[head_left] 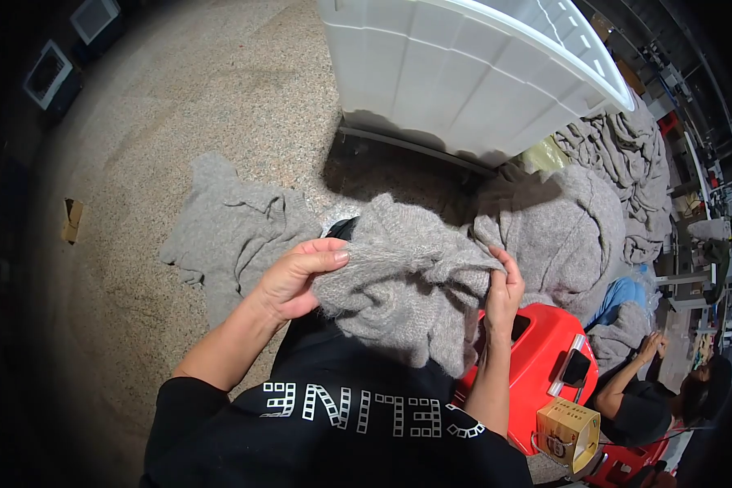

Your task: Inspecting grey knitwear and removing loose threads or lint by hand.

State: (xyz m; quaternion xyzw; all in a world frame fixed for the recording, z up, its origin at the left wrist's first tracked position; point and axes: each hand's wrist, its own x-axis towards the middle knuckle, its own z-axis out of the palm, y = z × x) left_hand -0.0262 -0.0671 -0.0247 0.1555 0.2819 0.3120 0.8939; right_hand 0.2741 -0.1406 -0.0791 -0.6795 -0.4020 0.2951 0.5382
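Note:
A fuzzy grey knitted garment (403, 281) is bunched up over my lap. My left hand (297, 276) grips its left edge, thumb pressed on top of the fabric. My right hand (504, 289) pinches the right side of the same garment, fingers curled into the knit. Part of the garment hangs down between my forearms over my black printed shirt.
Another grey garment (232, 232) lies on the speckled floor at left. A heap of grey knitwear (577, 220) piles at right below a large white plastic bin (472, 69). A red stool (545, 358) carries a phone and a small carton (569, 431). Another person (651, 398) sits at lower right.

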